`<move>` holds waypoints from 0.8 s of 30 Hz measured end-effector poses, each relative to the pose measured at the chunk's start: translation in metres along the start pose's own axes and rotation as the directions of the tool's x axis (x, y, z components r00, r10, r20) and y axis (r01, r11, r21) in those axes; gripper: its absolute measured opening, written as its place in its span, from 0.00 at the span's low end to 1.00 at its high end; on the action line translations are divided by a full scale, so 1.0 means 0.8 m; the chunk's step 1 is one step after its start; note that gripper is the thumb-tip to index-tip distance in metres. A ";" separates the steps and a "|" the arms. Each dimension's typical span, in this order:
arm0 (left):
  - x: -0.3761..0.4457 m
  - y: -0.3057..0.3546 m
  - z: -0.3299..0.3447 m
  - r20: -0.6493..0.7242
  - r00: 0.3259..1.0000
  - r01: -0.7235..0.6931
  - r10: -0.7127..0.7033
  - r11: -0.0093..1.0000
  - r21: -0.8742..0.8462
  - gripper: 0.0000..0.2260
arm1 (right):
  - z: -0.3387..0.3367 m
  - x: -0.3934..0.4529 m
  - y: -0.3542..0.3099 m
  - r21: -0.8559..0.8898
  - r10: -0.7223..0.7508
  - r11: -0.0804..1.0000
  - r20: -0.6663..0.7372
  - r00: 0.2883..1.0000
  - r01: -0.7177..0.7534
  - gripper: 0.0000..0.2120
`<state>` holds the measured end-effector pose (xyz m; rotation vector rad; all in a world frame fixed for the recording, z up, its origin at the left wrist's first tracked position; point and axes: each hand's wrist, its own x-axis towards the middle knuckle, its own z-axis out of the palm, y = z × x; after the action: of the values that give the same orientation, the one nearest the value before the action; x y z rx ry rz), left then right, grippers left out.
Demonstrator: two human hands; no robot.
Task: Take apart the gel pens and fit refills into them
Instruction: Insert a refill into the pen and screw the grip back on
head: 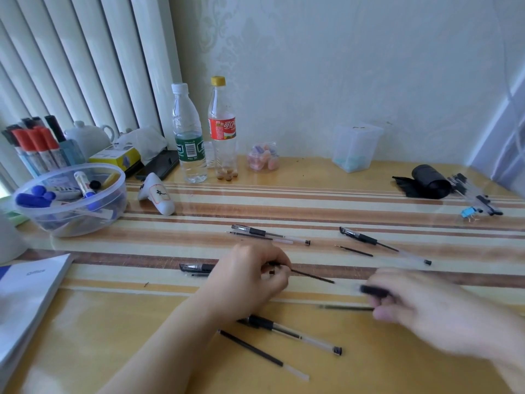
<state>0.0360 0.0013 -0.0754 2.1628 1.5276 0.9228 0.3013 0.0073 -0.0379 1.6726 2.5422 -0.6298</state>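
**Refill drawn from a gel pen barrel**

Near the front edge of the striped wooden tabletop (312, 194), we see both hands at work on one pen. Our left hand (250, 277) is closed around a clear plastic pen barrel with a black cap (196, 268), from which a thin dark refill (312, 275) projects toward the right. Our right hand (431, 311) is motion-blurred; it pinches a short black piece (375, 290), apparently the grip section, though we cannot tell exactly.

To do this step well, we judge it best to hold the barrel steady and slide the parts along one straight line, so that the slender refill does not bend.

Other gel pens (270, 234) and loose refills (353, 250) lie toward the middle and the front edge.

Legible writing: the white booklet (31, 291) at the left edge reads "Office". The red label of the yellow-capped bottle (223, 129) bears characters too blurred to read.
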 end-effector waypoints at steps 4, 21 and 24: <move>-0.003 0.003 0.010 0.160 0.966 -0.235 0.202 0.946 0.224 0.08 | -0.020 -0.002 0.015 0.231 0.084 0.973 -0.235 0.968 -0.028 0.05; -0.002 -0.001 0.006 0.214 0.975 -0.103 0.057 0.972 0.212 0.09 | 0.034 0.034 -0.004 0.093 0.029 0.996 -0.285 0.958 -0.003 0.04; -0.004 0.005 0.014 0.182 0.977 -0.154 0.111 0.959 0.240 0.10 | 0.030 0.034 -0.008 0.186 0.006 0.981 -0.345 0.939 0.062 0.05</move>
<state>0.0456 -0.0020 -0.0821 2.4778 1.5018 0.5918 0.2799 0.0204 -0.0647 1.9700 2.8256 -0.6575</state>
